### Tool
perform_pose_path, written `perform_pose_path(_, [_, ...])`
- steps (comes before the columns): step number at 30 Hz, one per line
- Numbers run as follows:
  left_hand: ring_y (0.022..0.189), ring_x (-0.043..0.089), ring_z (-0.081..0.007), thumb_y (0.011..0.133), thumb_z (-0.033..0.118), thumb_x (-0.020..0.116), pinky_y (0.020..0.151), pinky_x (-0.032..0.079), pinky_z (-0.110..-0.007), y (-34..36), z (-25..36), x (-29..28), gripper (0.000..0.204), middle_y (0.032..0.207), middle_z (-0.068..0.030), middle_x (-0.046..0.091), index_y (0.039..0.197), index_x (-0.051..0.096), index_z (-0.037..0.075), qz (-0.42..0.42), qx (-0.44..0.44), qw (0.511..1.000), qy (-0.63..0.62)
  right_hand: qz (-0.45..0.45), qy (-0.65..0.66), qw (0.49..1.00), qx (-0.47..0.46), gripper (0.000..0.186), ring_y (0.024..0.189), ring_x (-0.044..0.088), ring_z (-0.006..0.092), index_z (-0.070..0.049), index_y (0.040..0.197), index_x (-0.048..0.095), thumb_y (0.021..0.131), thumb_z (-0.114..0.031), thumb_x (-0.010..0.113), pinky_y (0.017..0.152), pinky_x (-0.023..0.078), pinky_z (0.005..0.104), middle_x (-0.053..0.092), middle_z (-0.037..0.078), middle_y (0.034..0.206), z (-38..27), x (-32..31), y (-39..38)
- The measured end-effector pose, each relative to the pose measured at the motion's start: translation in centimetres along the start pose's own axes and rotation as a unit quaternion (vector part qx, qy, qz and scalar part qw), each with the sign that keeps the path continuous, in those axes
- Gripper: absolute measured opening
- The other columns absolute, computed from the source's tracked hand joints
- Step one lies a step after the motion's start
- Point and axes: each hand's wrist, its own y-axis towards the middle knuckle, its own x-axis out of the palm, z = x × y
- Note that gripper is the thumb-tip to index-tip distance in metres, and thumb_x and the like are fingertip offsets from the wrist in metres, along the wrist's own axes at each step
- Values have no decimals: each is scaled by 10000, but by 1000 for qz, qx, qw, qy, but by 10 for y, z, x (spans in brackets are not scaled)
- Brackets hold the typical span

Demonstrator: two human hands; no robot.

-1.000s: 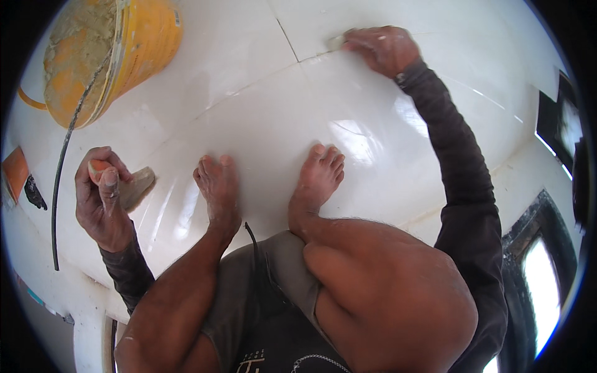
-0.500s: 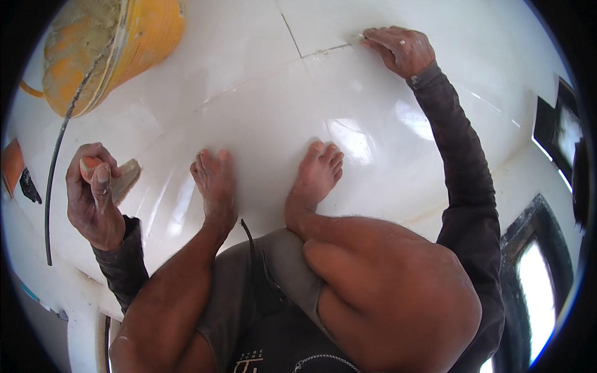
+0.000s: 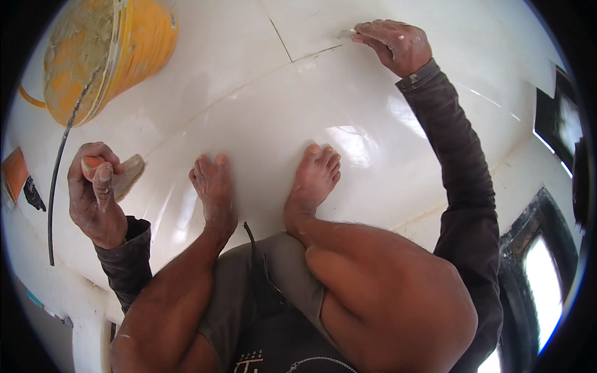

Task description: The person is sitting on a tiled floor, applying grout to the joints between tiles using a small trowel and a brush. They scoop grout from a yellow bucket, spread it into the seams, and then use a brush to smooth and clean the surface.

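My left hand (image 3: 99, 196) is closed around the orange handle of a brush-like tool (image 3: 130, 177); its pale flat head, with a rough brownish edge, sticks out to the right. Stretched far forward, my right hand (image 3: 398, 46) pinches a small pale flat piece (image 3: 346, 33), mostly covered by the fingers. That piece touches the glossy white tile floor (image 3: 267, 118) along a dark joint line (image 3: 320, 53). A second dark joint (image 3: 280, 38) meets this line at a corner. Toward the left, the joint looks pale and filled.
A yellow bucket (image 3: 146, 53) smeared with grey-beige paste lies tilted at the far left, a dark thin rod (image 3: 59, 161) leaning from it. An orange piece (image 3: 13, 173) lies at the left edge. My bare feet (image 3: 314, 177) stand on the tiles. Dark frames (image 3: 541, 230) are at right.
My right hand has slid slightly left along the joint with the pale piece. The view has shifted a little; my left hand keeps its hold on the brush-like tool.
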Motion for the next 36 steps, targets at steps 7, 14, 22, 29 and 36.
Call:
perform_pose_path(7, [793, 524, -151, 945, 189, 646, 755, 432, -286, -8, -8, -6, 278, 921, -95, 585, 1117, 581, -20, -12, -11, 1000, -25, -61, -15, 998, -19, 182, 817, 710, 235, -177, 1028, 738, 902, -281, 657, 685, 579, 363, 743, 27, 937, 4, 14, -1])
perform_pose_path(14, [809, 507, -123, 980, 316, 597, 774, 399, -261, -10, -4, -17, 326, 851, -33, 545, 1072, 577, 4, 15, -5, 999, 51, -63, -29, 997, -30, 176, 765, 694, 238, -180, 1037, 722, 871, -205, 666, 675, 571, 370, 727, 16, 874, 3, 16, 3])
perform_pose_path(22, [793, 529, -136, 949, 195, 645, 750, 442, -270, 2, 7, -8, 270, 929, -77, 592, 1114, 596, -12, 6, 21, 1000, -12, -143, -56, 987, 42, 133, 674, 672, 209, -91, 974, 709, 902, -198, 677, 608, 545, 342, 700, 74, 758, -29, 2, 14])
perform_pose_path(29, [793, 524, -134, 950, 213, 644, 746, 443, -258, -3, 14, -2, 276, 913, -71, 588, 1106, 595, -10, 5, 33, 999, 4, 79, 210, 938, 264, 255, 599, 539, 76, -43, 950, 655, 979, -289, 595, 583, 461, 242, 594, 2, 669, -51, -23, 18])
perform_pose_path(36, [797, 527, -137, 955, 195, 639, 746, 453, -260, -19, 0, -9, 283, 912, -79, 593, 1146, 599, -10, -15, -2, 999, -34, -141, 343, 839, 398, 304, 541, 602, 132, -14, 999, 638, 969, -302, 545, 546, 519, 293, 623, 66, 676, -79, -20, -16])
